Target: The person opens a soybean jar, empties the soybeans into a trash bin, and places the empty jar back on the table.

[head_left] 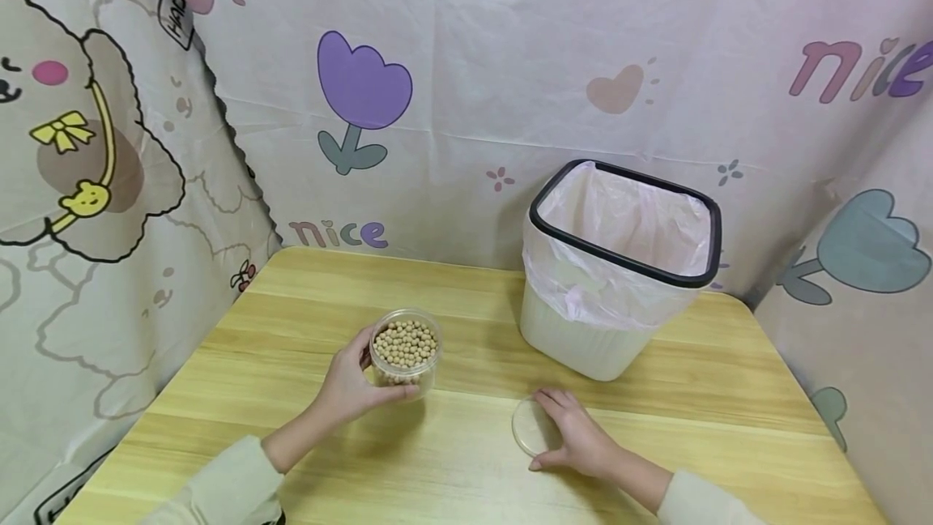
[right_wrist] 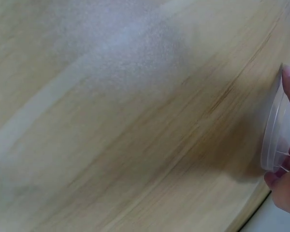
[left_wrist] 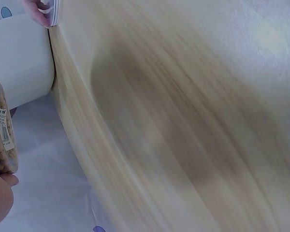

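Note:
A clear round jar (head_left: 405, 347) of pale, round dried beans is gripped by my left hand (head_left: 357, 379), thumb across its near side and fingers behind. The jar's top is uncovered. In the left wrist view the jar's base (left_wrist: 5, 130) shows at the left edge, with a white barcode label, held up off the table. To the right, my right hand (head_left: 579, 436) holds a clear round lid (head_left: 526, 428) by its rim between thumb and fingers. The right wrist view shows this lid (right_wrist: 275, 130) tilted at the right edge; whether it touches the table I cannot tell.
A white bin (head_left: 576, 339) with a black rim and a pale pink liner bag stands at the back right of the wooden table (head_left: 452, 460). Patterned cloth (head_left: 466, 87) hangs behind the table and along both sides.

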{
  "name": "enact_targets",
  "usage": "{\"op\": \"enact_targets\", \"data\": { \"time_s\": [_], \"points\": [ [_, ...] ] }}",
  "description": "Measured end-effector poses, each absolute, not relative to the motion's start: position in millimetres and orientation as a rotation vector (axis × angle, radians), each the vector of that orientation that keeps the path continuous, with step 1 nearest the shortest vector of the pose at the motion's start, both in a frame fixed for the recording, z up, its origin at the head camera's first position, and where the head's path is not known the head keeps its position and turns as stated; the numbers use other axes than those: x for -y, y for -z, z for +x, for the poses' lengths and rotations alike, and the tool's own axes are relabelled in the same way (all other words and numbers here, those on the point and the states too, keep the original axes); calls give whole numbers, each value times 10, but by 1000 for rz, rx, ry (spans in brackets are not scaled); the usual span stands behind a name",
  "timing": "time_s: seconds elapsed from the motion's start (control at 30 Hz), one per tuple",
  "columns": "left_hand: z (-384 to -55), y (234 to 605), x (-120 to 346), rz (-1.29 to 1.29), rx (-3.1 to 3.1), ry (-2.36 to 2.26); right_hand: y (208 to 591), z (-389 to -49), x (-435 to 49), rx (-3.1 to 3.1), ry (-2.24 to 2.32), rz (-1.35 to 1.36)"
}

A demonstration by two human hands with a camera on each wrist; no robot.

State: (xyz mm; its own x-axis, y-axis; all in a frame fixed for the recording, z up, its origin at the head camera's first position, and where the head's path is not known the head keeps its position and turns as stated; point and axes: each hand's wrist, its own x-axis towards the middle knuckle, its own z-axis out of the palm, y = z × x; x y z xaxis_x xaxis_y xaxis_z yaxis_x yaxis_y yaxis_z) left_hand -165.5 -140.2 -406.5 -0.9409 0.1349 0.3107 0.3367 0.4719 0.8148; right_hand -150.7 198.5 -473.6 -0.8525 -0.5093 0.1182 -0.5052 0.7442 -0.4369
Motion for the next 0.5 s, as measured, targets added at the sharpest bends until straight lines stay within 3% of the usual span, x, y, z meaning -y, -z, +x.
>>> {"op": "enact_targets", "data": {
  "time_s": [0.33, 0.5],
  "points": [
    [-1715, 3989, 1419, -436, 2508, 1422, 4533, -1515, -1986, -3007, 706, -864],
    [-1733, 3956, 1430, -434, 2522, 1396, 4320, -1565, -1976, -3208, 608, -999]
  ]
}}
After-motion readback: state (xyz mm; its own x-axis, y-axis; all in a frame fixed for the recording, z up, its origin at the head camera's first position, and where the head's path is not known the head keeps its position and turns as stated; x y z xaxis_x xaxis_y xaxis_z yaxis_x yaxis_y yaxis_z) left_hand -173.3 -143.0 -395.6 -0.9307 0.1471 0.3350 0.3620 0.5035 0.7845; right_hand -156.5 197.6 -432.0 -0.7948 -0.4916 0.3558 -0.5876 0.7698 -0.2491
